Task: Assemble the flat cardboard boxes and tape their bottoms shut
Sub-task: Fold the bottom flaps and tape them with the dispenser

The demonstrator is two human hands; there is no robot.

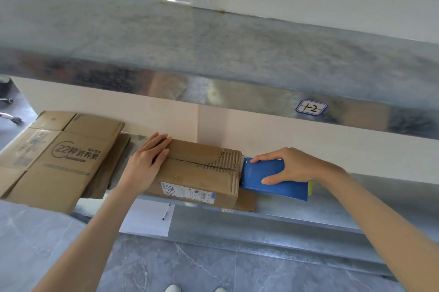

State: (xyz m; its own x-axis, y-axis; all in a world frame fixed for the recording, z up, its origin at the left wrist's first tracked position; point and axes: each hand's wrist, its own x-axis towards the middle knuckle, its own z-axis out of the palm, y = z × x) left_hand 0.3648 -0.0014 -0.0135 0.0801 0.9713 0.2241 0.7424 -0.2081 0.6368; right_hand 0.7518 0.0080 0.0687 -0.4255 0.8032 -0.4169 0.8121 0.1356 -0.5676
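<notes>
- We see the cardboard box (197, 173) standing on the lower metal shelf (332, 208), its folded flaps facing up and their seam running from left to right.
- The left grip (147, 161) lies flat on the left end of the box, fingers straight and together, pressing the flaps down.
- The right grip (292, 166) is curled round a blue tape dispenser (256, 173), thumb on the near side and fingers over the top.
- The dispenser's front edge touches the right end of the box, at the seam, where the outer paper is torn and the corrugation shows.
- A printed shipping label (187, 193) sits on the near face of the box.
- A stack of flat boxes (59, 156) lies on the same shelf, just left of the left grip.
- A white sheet of paper (147, 218) hangs below the shelf's near edge.
- The upper shelf (213, 54) carries a handwritten sticker (311, 107) on its front edge.
</notes>
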